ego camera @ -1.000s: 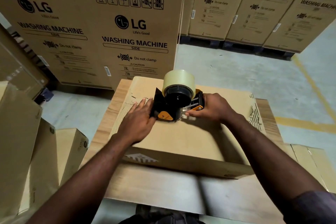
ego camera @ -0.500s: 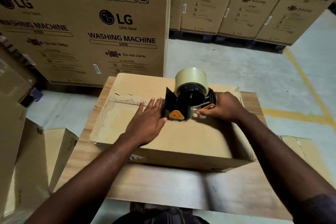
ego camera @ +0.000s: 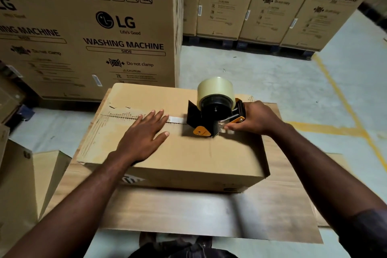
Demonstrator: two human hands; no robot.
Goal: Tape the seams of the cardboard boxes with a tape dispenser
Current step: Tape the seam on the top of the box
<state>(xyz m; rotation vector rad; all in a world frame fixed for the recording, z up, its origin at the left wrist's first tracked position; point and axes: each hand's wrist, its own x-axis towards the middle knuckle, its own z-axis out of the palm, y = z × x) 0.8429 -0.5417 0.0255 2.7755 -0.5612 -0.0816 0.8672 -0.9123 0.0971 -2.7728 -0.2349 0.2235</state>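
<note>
Head view: box (ego camera: 180, 159) on table (ego camera: 188, 213); left hand (ego camera: 144, 135) lies flat with straight fingers, pressing the flaps at the seam (ego camera: 117, 115). Right hand (ego camera: 256, 119) is curled round the handle of the dispenser (ego camera: 213, 111), which stands on the seam right of centre, with a short strip of tape (ego camera: 176, 120) between it and the left fingertips. Judgement: the pull should follow the seam line under steady downward pressure, flaps butted, the left hand smoothing the strip against wrinkles or drift.
</note>
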